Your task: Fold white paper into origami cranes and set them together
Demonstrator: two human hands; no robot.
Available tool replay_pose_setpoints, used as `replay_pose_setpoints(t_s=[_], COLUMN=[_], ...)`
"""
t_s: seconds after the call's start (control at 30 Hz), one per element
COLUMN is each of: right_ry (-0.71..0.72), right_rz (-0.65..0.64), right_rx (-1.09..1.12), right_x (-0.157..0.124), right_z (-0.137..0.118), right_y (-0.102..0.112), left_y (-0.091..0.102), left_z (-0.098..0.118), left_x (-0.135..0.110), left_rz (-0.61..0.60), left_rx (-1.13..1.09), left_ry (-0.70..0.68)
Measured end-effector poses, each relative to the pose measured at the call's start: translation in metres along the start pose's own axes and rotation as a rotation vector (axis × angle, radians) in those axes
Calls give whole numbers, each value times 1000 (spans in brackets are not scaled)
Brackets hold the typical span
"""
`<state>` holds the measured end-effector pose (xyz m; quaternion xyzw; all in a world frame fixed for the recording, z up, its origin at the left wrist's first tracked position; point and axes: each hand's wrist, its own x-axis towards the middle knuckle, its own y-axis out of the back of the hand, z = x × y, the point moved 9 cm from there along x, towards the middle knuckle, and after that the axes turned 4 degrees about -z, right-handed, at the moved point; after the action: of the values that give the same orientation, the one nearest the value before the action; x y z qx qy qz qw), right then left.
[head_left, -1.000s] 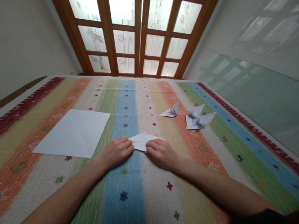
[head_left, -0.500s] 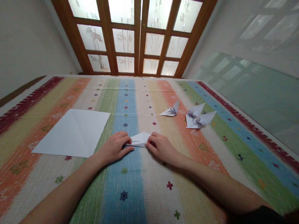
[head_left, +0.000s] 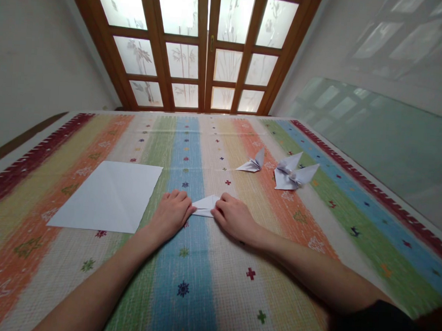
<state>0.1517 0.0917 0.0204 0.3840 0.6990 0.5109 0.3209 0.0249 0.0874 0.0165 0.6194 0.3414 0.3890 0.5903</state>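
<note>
A small piece of folded white paper (head_left: 205, 204) lies between my hands on the striped tablecloth (head_left: 178, 314). My left hand (head_left: 173, 210) is closed on its left end, with the thumb pressed near the tip. At its right end, my right hand (head_left: 233, 216) pinches the paper between thumb and curled fingers. Both ends of the folded paper are hidden under my fingers. A fold line shows along its visible middle.
To the left lies a flat white sheet of paper (head_left: 108, 196) with faint creases and one ragged edge. A small folded paper shape (head_left: 253, 163) and a larger winged one (head_left: 293, 173) rest at the right. Wooden doors (head_left: 205, 76) stand behind the table.
My left thumb has moved up from the cloth onto the paper's left end. My right fingers have shifted slightly left over the other end.
</note>
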Motion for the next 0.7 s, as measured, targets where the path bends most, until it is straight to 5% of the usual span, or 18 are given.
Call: replay_pose_setpoints(t_s=[0.2,0.33,0.4,0.53,0.7], right_ry=[4,13,15,17,11], right_rz=[20,19,19,20,24], right_rx=[-30,-38,-44,-53,-51], right_x=[1,1,1,2,1], right_z=[0,0,1,0,0], right_y=[-2,-4,-4,-4,-3], left_y=[35,21,5,-16,-16], left_z=[14,70,82,75,62], left_x=[-16,-35,-41,-46,-50], left_rz=[195,172,124,42,28], left_rx=[92,-17,-45,-25,2], left_ry=[55,-199,-212,-142,-106])
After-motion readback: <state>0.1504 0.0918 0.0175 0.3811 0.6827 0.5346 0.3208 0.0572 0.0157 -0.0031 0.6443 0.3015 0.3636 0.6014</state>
